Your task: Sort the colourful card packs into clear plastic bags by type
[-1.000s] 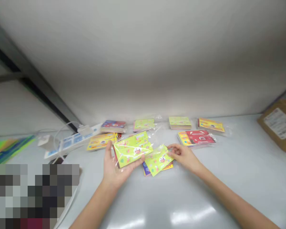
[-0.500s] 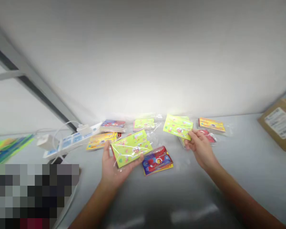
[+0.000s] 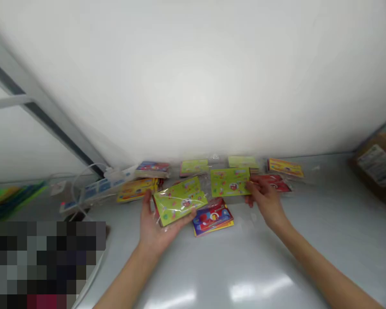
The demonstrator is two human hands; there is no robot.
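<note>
My left hand (image 3: 156, 227) is closed around the edges of a green card pack (image 3: 180, 201) in a clear plastic sleeve, held tilted above the table. My right hand (image 3: 266, 199) pinches the right edge of a single green card (image 3: 230, 182) with small printed pictures. Just below the two green pieces lies a stack of red-and-blue cards (image 3: 212, 216) with a yellow edge showing beneath. Behind the right hand rests a red card pack (image 3: 275, 183), partly covered by the fingers. A pale green card stack (image 3: 243, 162) sits behind the held card.
Along the wall lie a yellow pack (image 3: 285, 168), a green pack (image 3: 194, 166), a blue-red stack (image 3: 152, 167) and yellow cards (image 3: 137, 190). A white power strip (image 3: 96, 189) with cables stands left. A cardboard box (image 3: 378, 167) is at the right edge.
My right hand has moved the single green card left and down, closer to the sleeved pack, uncovering the pale green stack behind. My left hand has barely shifted.
</note>
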